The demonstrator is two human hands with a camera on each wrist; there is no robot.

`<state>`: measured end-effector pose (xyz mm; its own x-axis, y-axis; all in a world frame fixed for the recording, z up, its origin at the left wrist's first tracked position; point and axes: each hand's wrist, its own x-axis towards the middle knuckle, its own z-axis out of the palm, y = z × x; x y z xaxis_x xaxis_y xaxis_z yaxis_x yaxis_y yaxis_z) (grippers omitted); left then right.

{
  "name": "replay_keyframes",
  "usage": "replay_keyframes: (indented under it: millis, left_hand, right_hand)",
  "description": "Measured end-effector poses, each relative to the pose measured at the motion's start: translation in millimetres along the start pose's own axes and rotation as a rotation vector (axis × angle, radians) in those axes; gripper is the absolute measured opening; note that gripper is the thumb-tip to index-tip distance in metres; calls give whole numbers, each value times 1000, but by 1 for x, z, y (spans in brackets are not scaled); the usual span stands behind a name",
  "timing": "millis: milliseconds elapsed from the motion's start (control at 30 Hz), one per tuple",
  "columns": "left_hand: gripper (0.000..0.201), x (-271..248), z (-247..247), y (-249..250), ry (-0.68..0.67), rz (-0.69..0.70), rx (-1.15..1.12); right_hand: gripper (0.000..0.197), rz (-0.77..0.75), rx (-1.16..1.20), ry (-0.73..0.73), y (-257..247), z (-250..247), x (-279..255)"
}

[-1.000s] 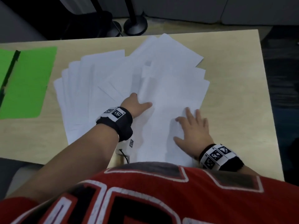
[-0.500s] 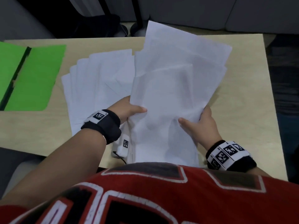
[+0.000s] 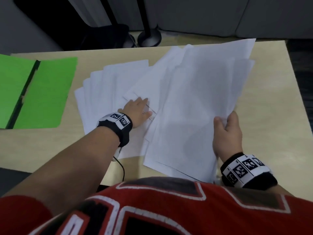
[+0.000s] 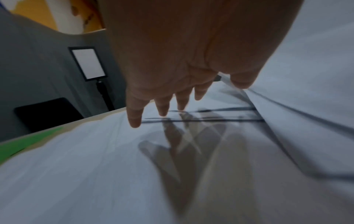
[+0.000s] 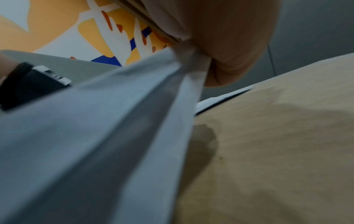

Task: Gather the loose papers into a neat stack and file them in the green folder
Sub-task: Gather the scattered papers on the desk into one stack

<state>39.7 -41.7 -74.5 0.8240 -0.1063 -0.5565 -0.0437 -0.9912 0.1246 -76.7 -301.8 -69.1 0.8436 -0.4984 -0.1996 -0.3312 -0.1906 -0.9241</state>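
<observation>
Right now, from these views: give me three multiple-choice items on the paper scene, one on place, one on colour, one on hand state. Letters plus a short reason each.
1. Where does the open folder lie relative to the papers?
A. to their left
B. to their right
C. under them

2. What colour is the folder?
A. blue
B. green
C. red

3. What is the right hand doing?
A. resting flat on the table
B. hanging idle off the table
C. gripping the edge of a raised bundle of sheets

Answers:
1 A: in the head view it sits at the table's left end, clear of the spread sheets.
2 B: both open flaps are bright green.
3 C: thumb on top, the right wrist view shows the sheets pinched; the left hand lies open on the spread sheets.
</observation>
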Motion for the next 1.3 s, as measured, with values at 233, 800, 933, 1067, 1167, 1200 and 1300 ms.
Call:
replay_keyframes:
  millis: [233, 800, 933, 1067, 1167, 1200, 1300]
  left_hand:
    - [49, -8, -7, -20, -35, 147, 50]
    - [33, 6, -15, -19, -85, 66, -369]
    - [37, -9, -14, -34, -232, 131, -641]
    - [56, -22, -18, -36, -229, 110, -843]
    - [72, -27, -23, -24, -183, 92, -990]
    - [67, -31, -26, -18, -182, 115, -1001]
    - [41, -37, -27, -9, -154, 144, -988]
  right_hand:
    - [11, 80, -27, 101, -9, 23, 10]
    - [39, 346, -101, -127, -15, 77, 27]
    - [42, 296, -33, -251, -15, 67, 30]
    - [50, 234, 67, -355, -25, 55, 27]
    - [50, 165, 84, -412, -32, 48, 25]
    - [48, 151, 83, -422, -33, 46, 24]
    - [36, 99, 56, -434, -36, 40, 20]
